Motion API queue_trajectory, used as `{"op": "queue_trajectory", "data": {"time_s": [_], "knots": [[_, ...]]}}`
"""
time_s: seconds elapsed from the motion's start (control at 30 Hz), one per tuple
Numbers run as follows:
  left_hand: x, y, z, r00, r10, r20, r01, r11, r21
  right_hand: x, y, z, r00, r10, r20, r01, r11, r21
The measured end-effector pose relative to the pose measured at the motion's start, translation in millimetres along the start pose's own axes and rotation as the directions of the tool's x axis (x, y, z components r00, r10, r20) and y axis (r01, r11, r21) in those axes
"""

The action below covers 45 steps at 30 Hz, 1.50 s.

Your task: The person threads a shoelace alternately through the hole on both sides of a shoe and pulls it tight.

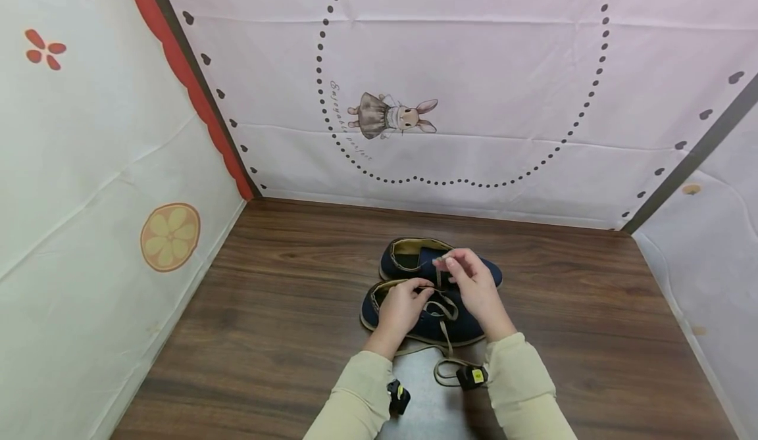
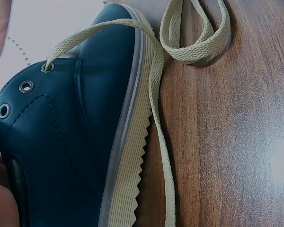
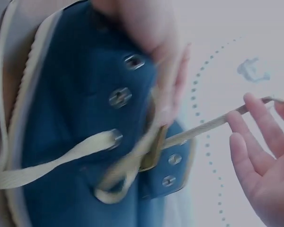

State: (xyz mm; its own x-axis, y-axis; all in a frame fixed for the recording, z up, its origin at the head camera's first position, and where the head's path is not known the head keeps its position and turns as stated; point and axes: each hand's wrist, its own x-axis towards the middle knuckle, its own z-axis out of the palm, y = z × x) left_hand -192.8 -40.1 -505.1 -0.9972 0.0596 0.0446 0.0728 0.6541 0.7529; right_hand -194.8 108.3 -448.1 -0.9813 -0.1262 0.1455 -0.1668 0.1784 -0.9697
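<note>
Under both hands lies the wooden floor (image 1: 278,282), bearing a pair of navy shoes. The near shoe (image 1: 468,325) sits directly below the hands, the far shoe (image 1: 490,273) just past the right fingers; both point their toes to the right hand's side, probably so that the eyelets lie within easy reach. The left hand (image 1: 399,308) grips the near shoe at its opening, seemingly to steady it against the pull. The right hand (image 3: 270,161) pinches one end of the beige lace (image 3: 199,131), drawing it fairly taut, presumably to keep it from slipping back. The other lace length (image 3: 33,172) trails slack from an eyelet towards the floor, below the hands. Two eyelets (image 3: 119,98) near the left hand stand unthreaded.
</note>
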Motion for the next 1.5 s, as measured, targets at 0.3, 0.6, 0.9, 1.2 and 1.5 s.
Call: {"op": "queue_trajectory", "data": {"time_s": [0.3, 0.6, 0.9, 1.2, 1.5], "knots": [[-0.2, 1.2, -0.5, 1.000, -0.008, 0.016, 0.009, 1.000, -0.008, -5.7, -28, 0, 0.964, -0.262, 0.035, 0.260, 0.964, 0.045], [1.4, 0.5, 0.4, 0.999, -0.032, 0.015, 0.032, 0.999, -0.011, -9.3, -48, -1, 0.865, -0.502, 0.001, 0.499, 0.860, -0.108], [0.3, 0.3, -0.3, 1.000, -0.012, -0.010, 0.012, 1.000, -0.005, -14.8, -67, -3, 0.809, -0.585, -0.065, 0.580, 0.811, -0.079], [0.7, 1.1, -0.2, 1.000, -0.008, -0.001, 0.008, 1.000, -0.021, -17.3, -81, -6, 0.688, -0.722, -0.071, 0.721, 0.691, -0.041], [0.3, 2.0, -1.0, 1.000, -0.015, 0.025, 0.016, 0.999, -0.048, -23.7, -93, -6, 0.645, -0.755, -0.121, 0.764, 0.641, 0.070]]}}
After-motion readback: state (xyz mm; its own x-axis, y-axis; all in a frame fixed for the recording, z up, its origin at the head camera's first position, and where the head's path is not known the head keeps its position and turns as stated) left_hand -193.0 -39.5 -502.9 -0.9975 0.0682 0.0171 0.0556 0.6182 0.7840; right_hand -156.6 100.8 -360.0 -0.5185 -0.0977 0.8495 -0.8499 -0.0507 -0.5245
